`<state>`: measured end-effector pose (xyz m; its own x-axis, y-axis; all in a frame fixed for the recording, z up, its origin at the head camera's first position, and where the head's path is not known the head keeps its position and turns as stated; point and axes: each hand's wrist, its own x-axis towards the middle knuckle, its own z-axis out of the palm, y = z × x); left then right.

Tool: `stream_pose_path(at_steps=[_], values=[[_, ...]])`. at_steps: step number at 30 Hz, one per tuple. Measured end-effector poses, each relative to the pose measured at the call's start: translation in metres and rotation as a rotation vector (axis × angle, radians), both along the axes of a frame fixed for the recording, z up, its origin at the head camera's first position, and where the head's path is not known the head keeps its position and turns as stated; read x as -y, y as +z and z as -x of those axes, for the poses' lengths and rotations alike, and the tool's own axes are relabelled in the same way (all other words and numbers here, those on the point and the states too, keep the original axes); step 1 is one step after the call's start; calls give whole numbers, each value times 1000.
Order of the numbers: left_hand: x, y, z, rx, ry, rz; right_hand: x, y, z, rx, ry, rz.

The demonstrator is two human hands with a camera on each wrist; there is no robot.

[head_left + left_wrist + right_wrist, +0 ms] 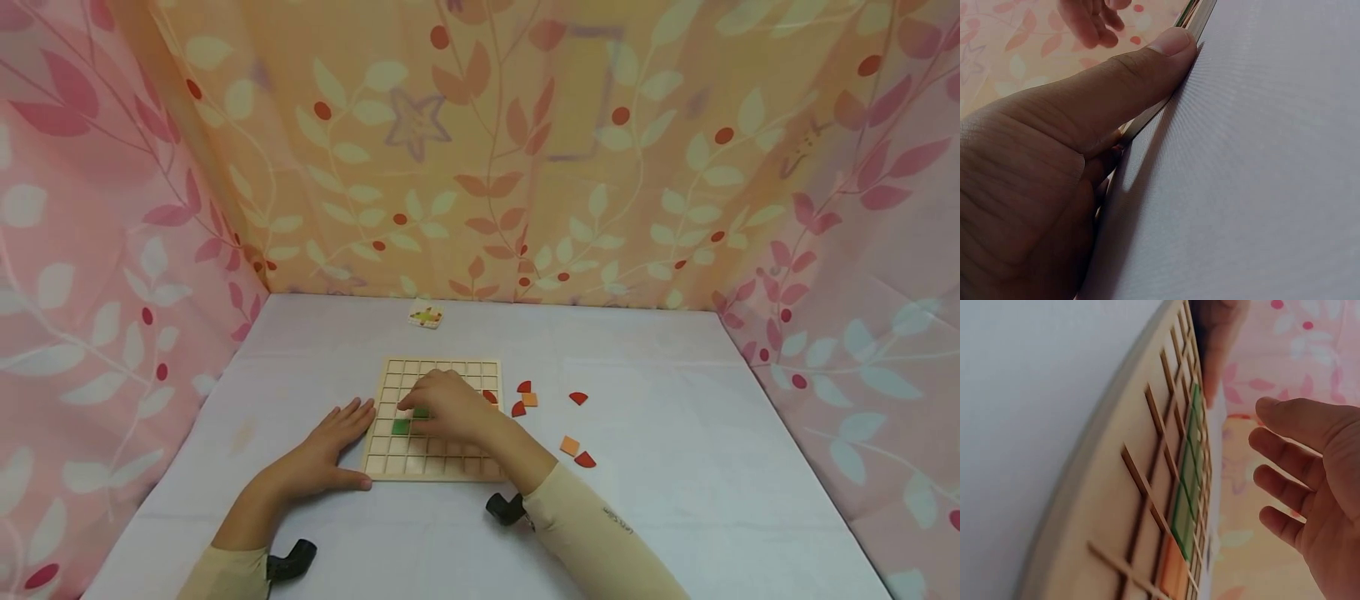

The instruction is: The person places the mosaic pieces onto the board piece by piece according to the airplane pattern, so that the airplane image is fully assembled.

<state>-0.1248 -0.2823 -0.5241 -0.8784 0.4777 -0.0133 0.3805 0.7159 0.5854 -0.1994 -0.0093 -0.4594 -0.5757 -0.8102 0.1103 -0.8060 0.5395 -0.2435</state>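
A wooden grid board (386, 468) lies on the white cloth. My left hand (318, 457) rests at its left side, fingers outstretched at the edge and thumb at the near left corner. In the left wrist view the thumb (1169, 47) lies straight along the board's rim. Over the board hovers my right hand (459, 408), its fingers slightly bent and nothing visible between them. Beneath it, green squares (1186, 494) sit in the grid beside an orange square (1174, 572). A red quarter-round piece (490, 397) shows at the board's right side, partly hidden by my right hand.
Right of the board lie several red quarter-round pieces (578, 398) and two orange squares (570, 446). A small patterned item (426, 315) lies near the table's back edge. Floral cloth (487, 167) encloses the table at the back and both sides.
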Motion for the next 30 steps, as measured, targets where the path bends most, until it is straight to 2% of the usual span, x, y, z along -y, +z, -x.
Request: stream_pose_path(at_steps=[5,12,21,30], values=[[1,-1,0,8,7,3,-16,10,1,-1,10,36],[2,-4,1,4,8,15,-40,17,5,27,-38,71],[1,-5,0,3,14,20,-73,13,8,32,-103,111],[2,-5,0,-21,13,15,-108,9,22,6,-197,175]])
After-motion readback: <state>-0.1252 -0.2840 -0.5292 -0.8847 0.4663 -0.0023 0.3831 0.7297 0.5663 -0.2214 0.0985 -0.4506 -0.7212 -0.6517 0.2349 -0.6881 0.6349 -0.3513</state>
